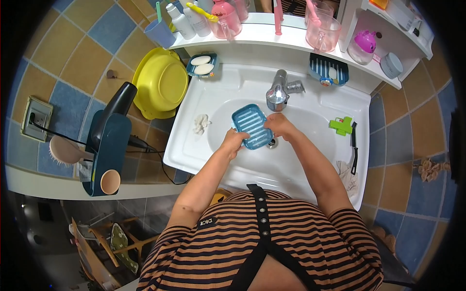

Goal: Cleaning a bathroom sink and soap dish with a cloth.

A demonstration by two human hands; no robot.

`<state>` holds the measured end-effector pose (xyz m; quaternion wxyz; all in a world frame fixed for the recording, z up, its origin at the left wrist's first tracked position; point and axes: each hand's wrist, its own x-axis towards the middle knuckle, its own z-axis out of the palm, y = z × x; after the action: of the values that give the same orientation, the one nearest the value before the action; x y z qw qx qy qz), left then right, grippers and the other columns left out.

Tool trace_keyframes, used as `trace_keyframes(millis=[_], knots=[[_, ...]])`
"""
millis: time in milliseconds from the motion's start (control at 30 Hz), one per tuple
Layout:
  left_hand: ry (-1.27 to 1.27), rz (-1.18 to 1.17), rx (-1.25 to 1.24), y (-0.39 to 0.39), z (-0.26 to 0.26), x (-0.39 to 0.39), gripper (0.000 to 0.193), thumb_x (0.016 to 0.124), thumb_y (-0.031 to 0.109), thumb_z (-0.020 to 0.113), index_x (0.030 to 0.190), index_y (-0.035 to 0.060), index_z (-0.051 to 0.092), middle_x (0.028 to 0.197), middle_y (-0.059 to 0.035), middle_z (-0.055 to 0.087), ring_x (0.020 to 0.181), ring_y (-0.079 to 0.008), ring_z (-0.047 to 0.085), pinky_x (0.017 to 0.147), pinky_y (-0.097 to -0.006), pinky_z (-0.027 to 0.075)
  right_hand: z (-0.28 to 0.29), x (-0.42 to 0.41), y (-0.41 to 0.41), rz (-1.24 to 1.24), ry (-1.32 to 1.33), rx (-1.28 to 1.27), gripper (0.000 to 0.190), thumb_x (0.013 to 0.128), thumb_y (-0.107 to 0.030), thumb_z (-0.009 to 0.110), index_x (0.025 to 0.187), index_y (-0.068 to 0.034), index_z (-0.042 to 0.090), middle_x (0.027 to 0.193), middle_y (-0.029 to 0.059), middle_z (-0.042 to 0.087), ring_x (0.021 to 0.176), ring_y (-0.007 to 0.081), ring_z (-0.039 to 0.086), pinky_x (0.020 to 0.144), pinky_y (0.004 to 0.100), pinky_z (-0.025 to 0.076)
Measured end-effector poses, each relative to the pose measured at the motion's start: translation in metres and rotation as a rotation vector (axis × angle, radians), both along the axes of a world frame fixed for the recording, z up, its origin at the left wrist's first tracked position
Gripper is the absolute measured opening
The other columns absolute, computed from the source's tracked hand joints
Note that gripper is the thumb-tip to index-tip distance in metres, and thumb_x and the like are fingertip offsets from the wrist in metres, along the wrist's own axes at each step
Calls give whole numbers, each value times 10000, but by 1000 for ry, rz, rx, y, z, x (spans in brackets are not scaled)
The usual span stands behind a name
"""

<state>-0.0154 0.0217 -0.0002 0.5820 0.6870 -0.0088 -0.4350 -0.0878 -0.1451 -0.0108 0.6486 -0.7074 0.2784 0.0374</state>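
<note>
Over the white sink basin I hold a blue slatted soap dish, tilted so its ribbed inside faces up toward me. My left hand grips its lower left side, thumb over the rim. On the right edge, my right hand pinches the dish with thumb and fingers. No soap lies in it. The chrome faucet stands just beyond my right hand. Partly covered by the dish and hand, the drain shows below.
A crumpled white cloth lies left on the sink. At right are a green toy water gun, a black-handled razor and a rag. Wall soap dishes, a yellow basin and a hair dryer surround the sink.
</note>
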Motion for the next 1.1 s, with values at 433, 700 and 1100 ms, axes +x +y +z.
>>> trace_keyframes(millis=[433, 700, 1100], knots=[[-6, -48, 8, 3, 4, -2, 303, 662, 49, 574, 961, 75, 532, 880, -38, 576, 781, -144, 549, 656, -281, 418, 10, 5, 5, -10, 128, 117, 109, 673, -96, 518, 739, -11, 536, 647, 72, 509, 523, 162, 488, 412, 307, 375], [-31, 37, -12, -1, 5, -12, 314, 655, 51, 593, 961, 65, 523, 856, -50, 582, 733, -150, 563, 620, -279, 431, -3, 6, 18, -72, 65, 107, 269, 668, -134, 530, 887, 22, 525, 772, 100, 546, 665, 172, 537, 557, 302, 440], [-91, 53, -65, 3, -6, -6, 315, 668, 30, 610, 973, 11, 535, 877, -93, 597, 750, -185, 593, 656, -303, 477, 12, 10, 1, 85, 67, -15, 253, 665, -201, 580, 832, -15, 539, 781, 101, 571, 710, 182, 559, 628, 318, 469]])
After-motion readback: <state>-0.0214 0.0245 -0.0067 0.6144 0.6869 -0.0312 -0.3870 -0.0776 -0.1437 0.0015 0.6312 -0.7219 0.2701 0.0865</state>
